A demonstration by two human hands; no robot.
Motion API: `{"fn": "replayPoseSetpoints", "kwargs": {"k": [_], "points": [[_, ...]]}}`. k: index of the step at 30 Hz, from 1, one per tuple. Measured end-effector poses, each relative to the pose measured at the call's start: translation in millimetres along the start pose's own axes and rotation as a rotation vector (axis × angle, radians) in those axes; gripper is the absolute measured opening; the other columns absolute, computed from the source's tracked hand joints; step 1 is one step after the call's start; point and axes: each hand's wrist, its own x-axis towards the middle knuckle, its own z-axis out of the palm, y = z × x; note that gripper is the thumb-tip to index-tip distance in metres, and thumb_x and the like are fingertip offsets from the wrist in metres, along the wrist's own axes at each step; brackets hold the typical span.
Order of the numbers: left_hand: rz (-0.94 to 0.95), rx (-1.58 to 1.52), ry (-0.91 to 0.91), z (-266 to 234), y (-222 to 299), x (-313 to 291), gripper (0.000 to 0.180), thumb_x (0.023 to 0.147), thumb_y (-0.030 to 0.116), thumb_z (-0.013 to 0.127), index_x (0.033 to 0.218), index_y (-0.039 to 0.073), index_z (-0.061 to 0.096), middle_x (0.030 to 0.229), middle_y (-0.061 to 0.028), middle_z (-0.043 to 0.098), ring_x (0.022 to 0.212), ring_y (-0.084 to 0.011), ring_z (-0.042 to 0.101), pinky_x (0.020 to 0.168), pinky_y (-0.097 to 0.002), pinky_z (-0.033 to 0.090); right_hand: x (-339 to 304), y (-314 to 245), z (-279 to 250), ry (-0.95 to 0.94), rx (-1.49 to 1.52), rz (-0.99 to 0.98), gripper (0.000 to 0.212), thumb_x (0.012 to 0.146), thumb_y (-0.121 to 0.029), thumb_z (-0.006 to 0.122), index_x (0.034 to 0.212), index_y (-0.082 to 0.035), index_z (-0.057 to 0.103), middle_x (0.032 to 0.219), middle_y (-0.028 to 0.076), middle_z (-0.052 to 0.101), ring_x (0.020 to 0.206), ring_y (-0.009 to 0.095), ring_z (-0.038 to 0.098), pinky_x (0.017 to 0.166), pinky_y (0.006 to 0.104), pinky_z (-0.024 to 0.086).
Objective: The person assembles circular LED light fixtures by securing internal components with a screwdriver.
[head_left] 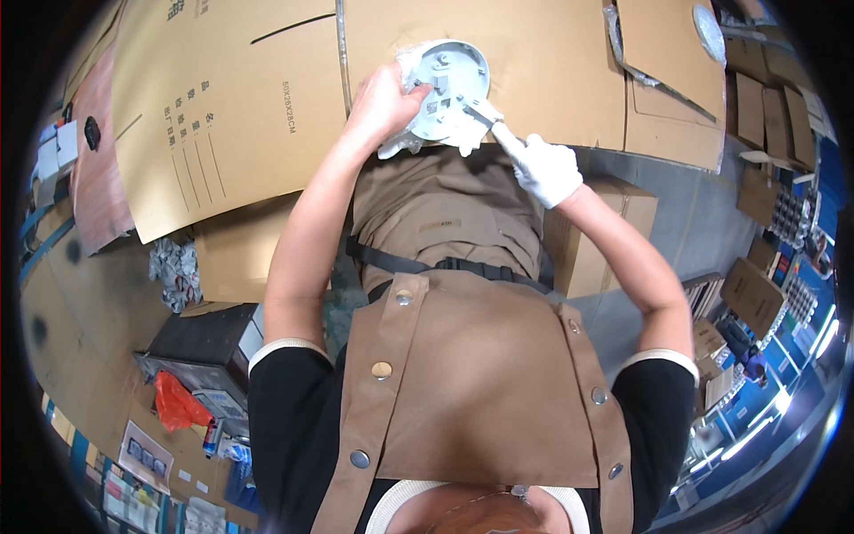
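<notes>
A round, pale grey plastic housing [470, 69] lies with its ribbed inner side up, a small dark square label near its middle. Clear plastic film [402, 144] shows around its left and lower edges. My bare left hand [384, 102] grips the housing by its left side, thumb laid over the inside. At the lower right rim is my right hand [546, 171], in a white glove, its fingers closed and pointing inward. A small greyish piece [481, 112] shows at its fingertips; I cannot tell whether it is a tool or part of the housing.
Flattened cardboard [551, 71] covers the worktop under the housing, with printed cardboard [231, 116] to the left. Below the edge stands a cardboard box [583, 245]. A black case [200, 347] and red plastic bag [181, 402] are at lower left; stacked boxes [756, 289] at far right.
</notes>
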Motion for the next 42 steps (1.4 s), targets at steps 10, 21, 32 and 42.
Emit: {"fn": "replayPoseSetpoints", "kwargs": {"k": [10,21,32,42], "points": [[0.118,0.249,0.098,-1,33,-20,0.028,0.081,0.021,0.067,0.098,-0.002,0.066,0.078,-0.0217,0.066,0.078,-0.0351,0.067,0.073,-0.0421,0.052,33,-11,-90,-0.363,0.09,0.116,0.022,0.088,-0.023,0.048,0.098,-0.013,0.065,0.077,0.015,0.066,0.072,0.033,0.064,0.063,0.0436,0.05],[0.112,0.209,0.146,8,21,-18,0.027,0.081,0.02,0.066,0.099,-0.001,0.066,0.081,-0.0222,0.066,0.079,-0.0347,0.066,0.073,-0.0404,0.052,24,-19,-53,-0.21,-0.014,-0.016,0.041,0.083,-0.013,0.05,0.124,-0.015,0.054,0.069,0.015,0.063,0.06,0.032,0.062,0.054,0.0426,0.049],[-0.041,-0.385,-0.352,-15,-3,11,0.04,0.076,0.02,0.074,0.106,-0.003,0.064,0.095,-0.0126,0.069,0.086,-0.0189,0.066,0.077,-0.0318,0.052,47,-13,-18,0.266,1.48,0.57,0.023,0.079,-0.016,0.072,0.079,-0.003,0.052,0.066,0.004,0.057,0.049,0.008,0.053,0.041,0.0242,0.044],[-0.174,-0.814,0.137,27,-15,-11,0.037,0.08,0.01,0.07,0.112,-0.006,0.059,0.101,-0.0151,0.067,0.093,-0.0206,0.065,0.082,-0.0323,0.051,40,-55,-5,0.529,1.563,0.565,0.021,0.08,-0.014,0.07,0.087,-0.001,0.054,0.073,0.004,0.06,0.058,0.008,0.053,0.05,0.0242,0.044]]}}
